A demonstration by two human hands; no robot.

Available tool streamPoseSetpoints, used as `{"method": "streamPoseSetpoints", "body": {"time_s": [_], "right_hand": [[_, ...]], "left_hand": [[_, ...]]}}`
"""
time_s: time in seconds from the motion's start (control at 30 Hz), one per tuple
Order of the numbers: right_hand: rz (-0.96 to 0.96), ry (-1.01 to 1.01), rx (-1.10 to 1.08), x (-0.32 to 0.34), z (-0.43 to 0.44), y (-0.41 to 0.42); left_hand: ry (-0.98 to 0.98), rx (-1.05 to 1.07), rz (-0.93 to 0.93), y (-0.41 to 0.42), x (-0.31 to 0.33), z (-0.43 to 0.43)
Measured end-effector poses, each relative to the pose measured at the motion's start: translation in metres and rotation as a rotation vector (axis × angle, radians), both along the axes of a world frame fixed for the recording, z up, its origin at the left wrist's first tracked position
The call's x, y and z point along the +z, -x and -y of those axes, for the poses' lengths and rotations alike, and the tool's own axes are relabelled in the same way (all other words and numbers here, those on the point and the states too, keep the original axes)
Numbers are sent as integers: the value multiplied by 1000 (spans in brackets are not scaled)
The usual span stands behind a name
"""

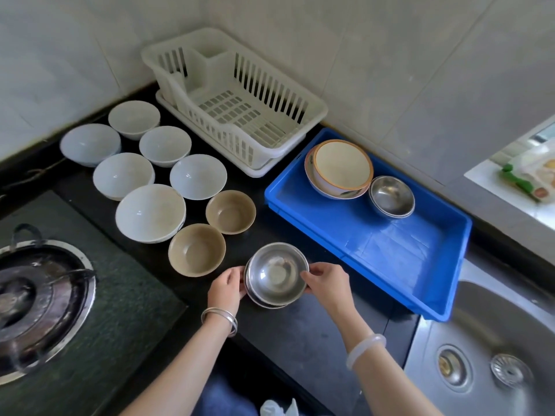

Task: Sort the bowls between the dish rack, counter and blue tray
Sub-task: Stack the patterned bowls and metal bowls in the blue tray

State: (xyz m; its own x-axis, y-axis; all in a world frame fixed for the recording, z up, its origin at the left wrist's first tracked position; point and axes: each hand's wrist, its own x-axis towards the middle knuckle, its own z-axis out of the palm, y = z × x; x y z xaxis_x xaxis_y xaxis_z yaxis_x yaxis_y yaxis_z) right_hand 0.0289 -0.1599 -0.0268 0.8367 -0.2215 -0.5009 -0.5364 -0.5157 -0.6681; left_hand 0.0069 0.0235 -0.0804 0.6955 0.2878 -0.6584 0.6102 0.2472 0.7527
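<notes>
A stack of steel bowls (276, 273) sits on the black counter (315, 331) near its front edge. My left hand (226, 288) grips its left rim and my right hand (326, 283) grips its right rim. Behind it stand two tan bowls (196, 250) (230, 212) and several white bowls (150, 212). The white dish rack (240, 97) at the back holds no bowls. The blue tray (390, 250) to the right holds stacked patterned bowls (341, 168) and steel bowls (392, 196) in its far corner.
A gas burner (36, 301) lies at the left. A steel sink (495, 340) with a drain strainer (510, 370) lies at the right. Tiled walls close the back. A windowsill with a packet (531, 175) is at the far right.
</notes>
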Motion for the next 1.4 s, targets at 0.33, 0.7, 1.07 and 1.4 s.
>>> {"method": "streamPoseSetpoints", "body": {"time_s": [0.33, 0.7, 1.07, 1.4], "right_hand": [[24, 72, -23, -18, 4, 5], [-152, -425, -217, -20, 18, 0], [94, -509, -405, 41, 109, -61], [218, -341, -603, 32, 212, -131]], "left_hand": [[-213, -211, 0, -4, -2, 8], [-63, -167, 12, -12, 16, 15], [41, -291, 225, -108, 88, 104], [-83, -490, 206, -201, 87, 224]]}}
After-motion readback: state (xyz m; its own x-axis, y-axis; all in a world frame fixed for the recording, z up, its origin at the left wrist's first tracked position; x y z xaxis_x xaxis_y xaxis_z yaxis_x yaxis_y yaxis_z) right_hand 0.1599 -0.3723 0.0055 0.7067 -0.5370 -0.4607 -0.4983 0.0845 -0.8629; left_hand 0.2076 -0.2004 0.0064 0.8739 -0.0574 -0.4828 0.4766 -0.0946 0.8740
